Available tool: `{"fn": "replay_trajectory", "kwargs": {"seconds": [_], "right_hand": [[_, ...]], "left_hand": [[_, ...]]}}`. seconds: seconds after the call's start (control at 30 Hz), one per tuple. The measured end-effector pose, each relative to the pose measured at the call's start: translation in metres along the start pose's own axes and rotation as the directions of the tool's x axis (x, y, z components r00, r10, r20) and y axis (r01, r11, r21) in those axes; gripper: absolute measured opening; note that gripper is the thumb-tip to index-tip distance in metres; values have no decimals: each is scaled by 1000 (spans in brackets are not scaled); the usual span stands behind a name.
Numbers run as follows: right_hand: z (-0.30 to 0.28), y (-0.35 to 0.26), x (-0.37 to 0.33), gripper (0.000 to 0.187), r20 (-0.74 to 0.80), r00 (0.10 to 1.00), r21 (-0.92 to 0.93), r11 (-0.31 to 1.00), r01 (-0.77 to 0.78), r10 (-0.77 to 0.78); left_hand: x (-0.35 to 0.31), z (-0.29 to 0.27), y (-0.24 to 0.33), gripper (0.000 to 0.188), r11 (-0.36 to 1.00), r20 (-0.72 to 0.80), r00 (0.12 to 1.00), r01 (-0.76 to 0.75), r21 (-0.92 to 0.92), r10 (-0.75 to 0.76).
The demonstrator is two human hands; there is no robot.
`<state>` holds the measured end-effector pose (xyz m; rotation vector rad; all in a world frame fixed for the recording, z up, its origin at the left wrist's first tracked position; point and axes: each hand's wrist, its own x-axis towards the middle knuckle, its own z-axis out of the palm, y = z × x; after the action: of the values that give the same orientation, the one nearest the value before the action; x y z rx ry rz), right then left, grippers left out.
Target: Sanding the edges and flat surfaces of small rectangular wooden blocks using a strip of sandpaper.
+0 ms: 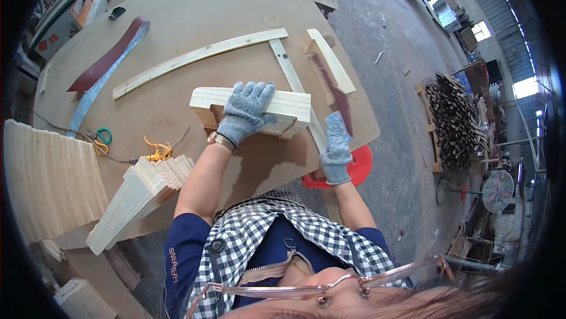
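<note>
Left hand (pixel 246 109): gloved in grey, palm down, mostly open, fingers extended across the top of a pale wooden block (pixel 287 104). The thumb lies apart from the fingers, toward the block's near side. The hand bears on the block without wrapping round it.

Right hand (pixel 337 157): gloved, closed on the lower end of a dark red abrasive strip (pixel 341 102) with a blue-and-white backing. Individual fingers are largely hidden; the strip is blurred.

Position of block: on the tan tabletop (pixel 236 163), toward the person's side, set in from the near edge. Its right end overlaps a narrow slat (pixel 287 68) in view; contact between them cannot be confirmed.

Edges: the right hand is at the near right corner of the table, beside a red item (pixel 359 165) projecting past the edge. A shaped wooden piece (pixel 330 65) lies along the right edge, and the strip crosses in front of it.

Room: bare tabletop separates the block from a long slat (pixel 197 62) on the far side. To the left, a yellow tool (pixel 158 149) and stacked tapered pieces (pixel 141 192) limit the space, near the left forearm.
</note>
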<state>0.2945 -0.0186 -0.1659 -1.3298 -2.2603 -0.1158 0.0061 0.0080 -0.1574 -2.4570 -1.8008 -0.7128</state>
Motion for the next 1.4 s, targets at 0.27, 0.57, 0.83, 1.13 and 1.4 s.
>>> {"fn": "replay_trajectory", "kwargs": {"seconds": [0.27, 0.57, 0.83, 1.13, 1.4], "right_hand": [[4, 18, 32, 49, -58, 970, 316, 926, -205, 234], [17, 4, 52, 39, -33, 959, 468, 852, -234, 281], [37, -21, 61, 45, 9, 1000, 162, 986, -25, 23], [7, -55, 64, 39, 37, 970, 427, 874, -232, 239], [37, -45, 93, 45, 87, 981, 51, 984, 172, -176]], "left_hand": [[31, -45, 2, 36, 985, 388, 919, 7, -174, 62], [26, -2, -3, 77, 999, 192, 980, -48, -6, 48], [17, -3, 9, 83, 1000, 121, 993, -15, 19, 12], [20, 2, 11, 75, 999, 71, 997, -34, -2, 35], [20, -1, 8, 65, 999, 96, 994, -41, -26, 43]]}}
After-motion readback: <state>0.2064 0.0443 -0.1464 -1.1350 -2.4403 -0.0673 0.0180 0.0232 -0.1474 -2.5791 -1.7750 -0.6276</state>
